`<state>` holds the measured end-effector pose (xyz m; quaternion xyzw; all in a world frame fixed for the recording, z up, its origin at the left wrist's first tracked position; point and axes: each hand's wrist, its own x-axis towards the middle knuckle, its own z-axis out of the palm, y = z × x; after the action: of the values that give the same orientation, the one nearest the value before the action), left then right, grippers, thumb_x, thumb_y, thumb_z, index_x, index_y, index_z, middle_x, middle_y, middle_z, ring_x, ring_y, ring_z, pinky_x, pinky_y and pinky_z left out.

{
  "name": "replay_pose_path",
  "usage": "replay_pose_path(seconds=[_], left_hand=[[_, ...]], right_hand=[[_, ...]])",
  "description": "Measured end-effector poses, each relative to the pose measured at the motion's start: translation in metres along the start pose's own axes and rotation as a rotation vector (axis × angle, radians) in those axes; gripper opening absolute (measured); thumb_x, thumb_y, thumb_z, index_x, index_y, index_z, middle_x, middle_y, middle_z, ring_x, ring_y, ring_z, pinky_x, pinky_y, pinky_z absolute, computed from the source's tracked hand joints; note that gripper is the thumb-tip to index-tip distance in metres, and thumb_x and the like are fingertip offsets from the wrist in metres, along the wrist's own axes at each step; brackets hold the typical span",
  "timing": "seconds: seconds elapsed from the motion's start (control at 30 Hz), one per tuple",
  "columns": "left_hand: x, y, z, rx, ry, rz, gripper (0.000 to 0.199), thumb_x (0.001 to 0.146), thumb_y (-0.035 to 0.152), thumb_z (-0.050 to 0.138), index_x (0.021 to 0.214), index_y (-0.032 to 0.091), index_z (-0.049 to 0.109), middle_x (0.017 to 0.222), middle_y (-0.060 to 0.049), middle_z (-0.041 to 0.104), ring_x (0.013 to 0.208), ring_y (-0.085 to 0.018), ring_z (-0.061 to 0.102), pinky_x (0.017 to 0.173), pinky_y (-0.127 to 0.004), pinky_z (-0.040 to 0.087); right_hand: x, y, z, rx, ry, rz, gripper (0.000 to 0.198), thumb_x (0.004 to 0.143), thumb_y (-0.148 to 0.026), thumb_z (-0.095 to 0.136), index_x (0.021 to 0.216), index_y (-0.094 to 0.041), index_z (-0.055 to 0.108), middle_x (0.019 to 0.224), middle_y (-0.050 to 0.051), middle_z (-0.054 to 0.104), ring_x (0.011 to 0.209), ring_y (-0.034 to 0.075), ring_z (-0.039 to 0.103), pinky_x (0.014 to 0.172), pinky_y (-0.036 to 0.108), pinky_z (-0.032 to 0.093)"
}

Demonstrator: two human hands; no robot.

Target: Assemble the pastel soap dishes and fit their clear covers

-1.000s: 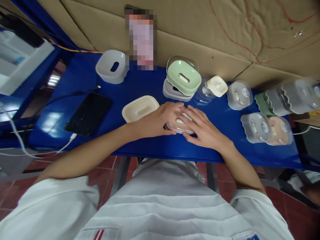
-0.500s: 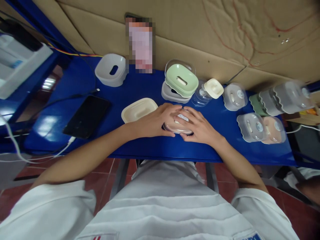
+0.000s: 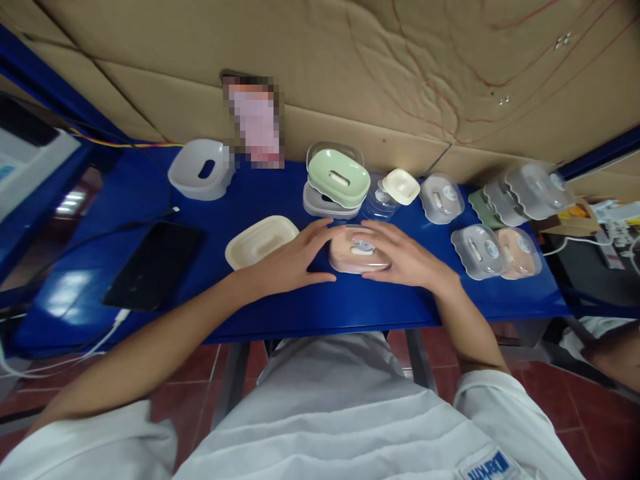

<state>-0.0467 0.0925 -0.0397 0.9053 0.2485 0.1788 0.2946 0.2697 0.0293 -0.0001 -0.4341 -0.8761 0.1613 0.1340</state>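
A pink soap box (image 3: 344, 255) with a clear lid and a round sticker sits on the blue table in front of me. My right hand (image 3: 407, 257) grips its right end, thumb at the near side and fingers over the lid. Just left of the box, my left hand (image 3: 300, 259) is open, its thumb and fingers spread apart and holding nothing. Behind my left wrist lies a cream tray (image 3: 250, 245), partly covered by the forearm. Beyond the box, a green dish (image 3: 336, 175) rests on a pale grey one (image 3: 320, 205).
Several lidded boxes (image 3: 477, 252) stand on the right. A small cream piece (image 3: 401, 187) tops a clear container (image 3: 379, 202). At the left are a white slotted holder (image 3: 195, 183), a dark tablet (image 3: 155, 263) and cables. Brown boarding (image 3: 325, 127) rises behind the table.
My left hand has let go of the pink soap box and opened, moving a little to the left. The right hand stays on the box. The camera view has shifted.
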Motion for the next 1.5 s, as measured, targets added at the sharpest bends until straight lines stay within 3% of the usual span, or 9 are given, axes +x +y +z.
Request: replay_pose_path(seconds=[0.13, 0.3, 0.57, 0.77, 1.0, 1.1, 1.3, 1.4, 1.5], left_hand=[[-0.001, 0.012, -0.006, 0.113, 0.055, 0.003, 0.073, 0.107, 0.044, 0.066, 0.171, 0.027, 0.033, 0.173, -0.017, 0.042, 0.157, -0.034, 0.049, 0.127, -0.054, 0.048], [0.003, 0.010, -0.012, 0.386, 0.159, -0.014, 0.049, 0.109, 0.036, 0.058, 0.155, 0.019, 0.058, 0.155, -0.020, 0.061, 0.141, -0.040, 0.062, 0.119, -0.061, 0.051], [0.005, 0.001, -0.011, 0.544, 0.154, -0.071, 0.038, 0.108, 0.033, 0.053, 0.136, 0.016, 0.072, 0.145, -0.022, 0.067, 0.129, -0.042, 0.067, 0.110, -0.062, 0.054], [0.002, -0.003, -0.007, 0.660, 0.155, -0.159, 0.036, 0.105, 0.034, 0.056, 0.132, 0.020, 0.075, 0.140, -0.021, 0.068, 0.125, -0.040, 0.068, 0.109, -0.063, 0.052], [-0.007, 0.002, -0.006, 0.652, 0.218, -0.377, 0.042, 0.104, 0.044, 0.060, 0.136, 0.018, 0.070, 0.151, -0.027, 0.060, 0.128, -0.048, 0.064, 0.097, -0.065, 0.056], [-0.004, 0.004, -0.006, 0.568, 0.166, -0.348, 0.044, 0.104, 0.039, 0.062, 0.141, 0.017, 0.066, 0.155, -0.027, 0.057, 0.134, -0.048, 0.063, 0.105, -0.068, 0.055], [-0.001, 0.020, -0.001, 0.383, 0.062, 0.083, 0.052, 0.104, 0.031, 0.062, 0.154, 0.018, 0.057, 0.165, -0.022, 0.049, 0.151, -0.038, 0.054, 0.125, -0.057, 0.047], [-0.002, 0.027, -0.004, 0.509, 0.115, 0.055, 0.047, 0.100, 0.028, 0.064, 0.145, 0.019, 0.064, 0.158, -0.021, 0.057, 0.147, -0.041, 0.057, 0.128, -0.065, 0.040], [-0.003, 0.027, -0.008, 0.575, 0.100, -0.032, 0.036, 0.097, 0.031, 0.065, 0.129, 0.016, 0.072, 0.142, -0.021, 0.067, 0.129, -0.042, 0.067, 0.114, -0.062, 0.051]], right_hand=[[-0.045, 0.024, -0.056, 0.118, 0.107, 0.304, 0.075, 0.091, -0.061, 0.082, 0.155, -0.031, 0.057, 0.155, 0.010, 0.065, 0.141, 0.036, 0.064, 0.118, 0.056, 0.054], [-0.049, 0.078, -0.067, -0.309, 0.732, 0.640, 0.078, 0.092, -0.064, 0.079, 0.151, -0.016, 0.060, 0.152, 0.024, 0.061, 0.141, 0.039, 0.058, 0.121, 0.056, 0.047], [-0.017, 0.109, -0.030, -0.501, 0.614, 1.013, 0.089, 0.093, -0.053, 0.077, 0.167, -0.022, 0.042, 0.175, 0.024, 0.032, 0.157, 0.048, 0.032, 0.119, 0.073, 0.039], [-0.019, 0.114, -0.024, -0.553, 0.525, 1.026, 0.095, 0.093, -0.050, 0.075, 0.173, -0.021, 0.031, 0.179, 0.022, 0.028, 0.165, 0.049, 0.022, 0.125, 0.074, 0.033], [-0.018, 0.109, -0.028, -0.628, 0.593, 0.893, 0.089, 0.104, -0.056, 0.058, 0.177, -0.019, 0.023, 0.184, 0.027, 0.010, 0.170, 0.049, 0.007, 0.126, 0.082, 0.005], [-0.006, 0.094, -0.020, -0.597, 0.527, 0.775, 0.076, 0.108, -0.054, 0.047, 0.173, -0.019, 0.032, 0.182, 0.022, 0.023, 0.170, 0.042, 0.018, 0.130, 0.074, 0.017], [0.016, 0.070, 0.008, -0.373, 0.367, 0.405, 0.059, 0.108, -0.053, 0.048, 0.157, -0.020, 0.056, 0.155, 0.019, 0.064, 0.145, 0.037, 0.057, 0.122, 0.061, 0.037], [0.013, 0.065, 0.004, -0.373, 0.381, 0.421, 0.049, 0.107, -0.044, 0.050, 0.147, -0.019, 0.063, 0.132, 0.016, 0.075, 0.127, 0.035, 0.068, 0.114, 0.056, 0.043], [0.003, 0.063, -0.007, -0.379, 0.336, 0.460, 0.040, 0.103, -0.038, 0.053, 0.137, -0.020, 0.066, 0.105, 0.010, 0.078, 0.107, 0.033, 0.071, 0.109, 0.054, 0.045]])
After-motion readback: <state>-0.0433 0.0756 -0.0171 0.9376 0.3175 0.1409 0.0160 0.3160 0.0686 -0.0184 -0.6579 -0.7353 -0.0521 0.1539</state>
